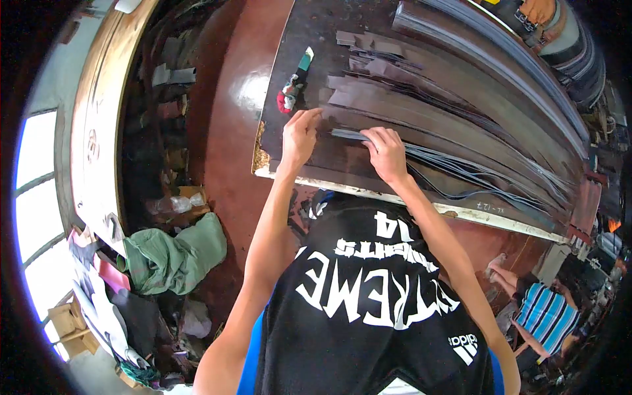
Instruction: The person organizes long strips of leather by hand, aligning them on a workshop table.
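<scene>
On the dark work table (309, 164), my right hand (387, 155) is closed over a bundle of thin grey strips (345, 133), near their left end. The strips run on to the right past my wrist. My left hand (301, 138) is just left of that end, fingers curled and thumb and fingertips together; whatever they pinch is too small to make out. Above it lies a cloth-wrapped tool (289, 92) in red, white and green, with a pale tip. Wider dark brown strips (395, 99), leather-like, lie in overlapping rows beyond my right hand.
A thick stack of long strips (487, 49) lies along the table's far side. Rolled material (579, 59) stands at the upper right. Left of the red floor (230, 131) are a green cloth bundle (178, 253) and a wooden board (99, 118). Another person (543, 316) sits at lower right.
</scene>
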Action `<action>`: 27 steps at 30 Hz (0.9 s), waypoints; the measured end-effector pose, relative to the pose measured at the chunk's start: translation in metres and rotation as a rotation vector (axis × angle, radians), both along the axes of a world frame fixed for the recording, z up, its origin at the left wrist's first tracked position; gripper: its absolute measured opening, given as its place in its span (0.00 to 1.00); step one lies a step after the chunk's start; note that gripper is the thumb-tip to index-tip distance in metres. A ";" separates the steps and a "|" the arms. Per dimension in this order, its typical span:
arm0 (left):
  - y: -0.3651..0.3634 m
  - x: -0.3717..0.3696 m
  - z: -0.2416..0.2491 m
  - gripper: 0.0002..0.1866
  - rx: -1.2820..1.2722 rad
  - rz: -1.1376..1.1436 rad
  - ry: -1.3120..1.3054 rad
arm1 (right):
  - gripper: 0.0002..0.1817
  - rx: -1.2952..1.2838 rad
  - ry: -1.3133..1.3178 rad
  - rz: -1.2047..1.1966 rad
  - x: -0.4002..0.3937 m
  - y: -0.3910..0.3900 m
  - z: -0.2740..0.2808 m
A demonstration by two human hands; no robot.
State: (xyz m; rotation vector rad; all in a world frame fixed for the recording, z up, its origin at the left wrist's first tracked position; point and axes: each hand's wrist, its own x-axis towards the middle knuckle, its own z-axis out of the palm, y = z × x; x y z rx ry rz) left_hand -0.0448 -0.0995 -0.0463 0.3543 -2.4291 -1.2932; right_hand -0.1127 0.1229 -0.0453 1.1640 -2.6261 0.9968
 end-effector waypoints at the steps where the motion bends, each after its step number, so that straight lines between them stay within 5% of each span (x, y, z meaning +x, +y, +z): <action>1: 0.000 -0.005 0.003 0.15 -0.001 -0.006 -0.076 | 0.16 0.003 0.004 -0.006 0.001 -0.003 0.000; 10: -0.008 -0.020 0.001 0.12 -0.205 -0.066 -0.183 | 0.15 0.010 0.036 -0.038 0.008 -0.016 -0.001; 27: -0.017 -0.020 0.007 0.08 0.028 -0.125 -0.186 | 0.15 0.063 0.043 -0.075 0.017 -0.016 0.008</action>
